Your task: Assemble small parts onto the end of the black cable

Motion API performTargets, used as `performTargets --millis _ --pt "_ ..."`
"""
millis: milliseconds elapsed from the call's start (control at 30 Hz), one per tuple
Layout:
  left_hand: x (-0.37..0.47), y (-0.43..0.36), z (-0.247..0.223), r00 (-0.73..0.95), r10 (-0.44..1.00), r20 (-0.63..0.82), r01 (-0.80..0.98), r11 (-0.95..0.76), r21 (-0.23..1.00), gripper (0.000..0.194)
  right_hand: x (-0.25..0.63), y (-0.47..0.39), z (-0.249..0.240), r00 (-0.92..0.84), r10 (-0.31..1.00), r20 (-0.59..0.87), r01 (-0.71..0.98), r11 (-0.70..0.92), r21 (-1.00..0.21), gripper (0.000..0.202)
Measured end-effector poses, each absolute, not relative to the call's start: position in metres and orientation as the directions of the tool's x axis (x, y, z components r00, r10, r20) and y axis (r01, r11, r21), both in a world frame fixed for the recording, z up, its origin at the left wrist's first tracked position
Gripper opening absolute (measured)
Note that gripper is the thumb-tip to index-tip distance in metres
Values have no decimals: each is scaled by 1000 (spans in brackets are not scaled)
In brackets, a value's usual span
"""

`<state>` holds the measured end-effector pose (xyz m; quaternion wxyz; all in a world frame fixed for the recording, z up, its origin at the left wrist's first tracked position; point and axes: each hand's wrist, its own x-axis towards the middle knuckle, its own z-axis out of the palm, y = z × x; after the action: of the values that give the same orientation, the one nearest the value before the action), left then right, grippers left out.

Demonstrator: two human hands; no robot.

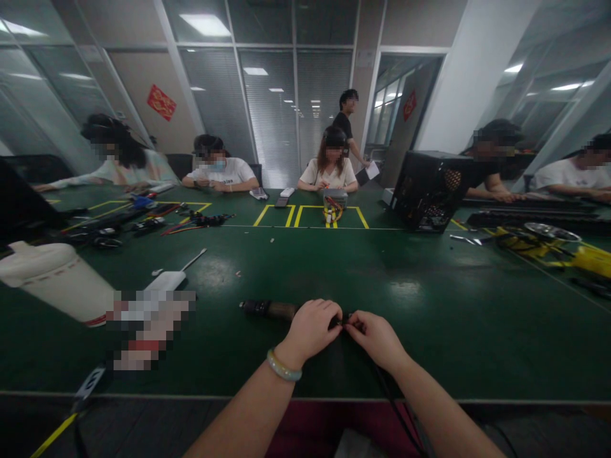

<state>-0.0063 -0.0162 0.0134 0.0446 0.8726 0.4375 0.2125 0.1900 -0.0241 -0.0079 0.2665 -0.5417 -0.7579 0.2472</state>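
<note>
A dark electric screwdriver (275, 310) lies on the green table in front of me, its narrow end pointing left. My left hand (312, 327), with a pale bangle at the wrist, is closed around its right part and covers it. Fingertips of my right hand (377, 337) are pinched together at the screwdriver's right end, almost touching my left fingers. A black cable (389, 391) runs from beneath my right hand down over the table edge. The exact spot where cable and screwdriver meet is mostly hidden by my fingers.
To the left stand a lidded white cup (62, 280) and a white adapter (165, 283) with a short lead. Across the green table (200, 343) are cables (200, 219), a power supply (335, 197), a black computer case (424, 191) and yellow items (534, 245). Several people work opposite.
</note>
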Motion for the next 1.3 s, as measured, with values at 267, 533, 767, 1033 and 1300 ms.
performTargets --millis 267,533,767,1033,1300 --pt "-6 -16 12 522 778 348 737 -617 274 15 189 -25 -8 -270 954 132 686 287 -669 13" --pt "-6 -15 10 517 784 344 739 -612 282 13 189 -24 -8 -270 955 121 691 280 -666 13" --pt "-5 -16 13 522 786 331 748 -608 266 13 191 -22 -12 -280 951 130 690 293 -661 13" --pt "-6 -15 11 522 781 343 734 -616 285 13 191 -23 -10 -275 953 125 696 287 -658 11" --pt "-7 -14 9 522 777 351 720 -623 306 12 191 -23 -9 -270 956 115 698 277 -660 12"
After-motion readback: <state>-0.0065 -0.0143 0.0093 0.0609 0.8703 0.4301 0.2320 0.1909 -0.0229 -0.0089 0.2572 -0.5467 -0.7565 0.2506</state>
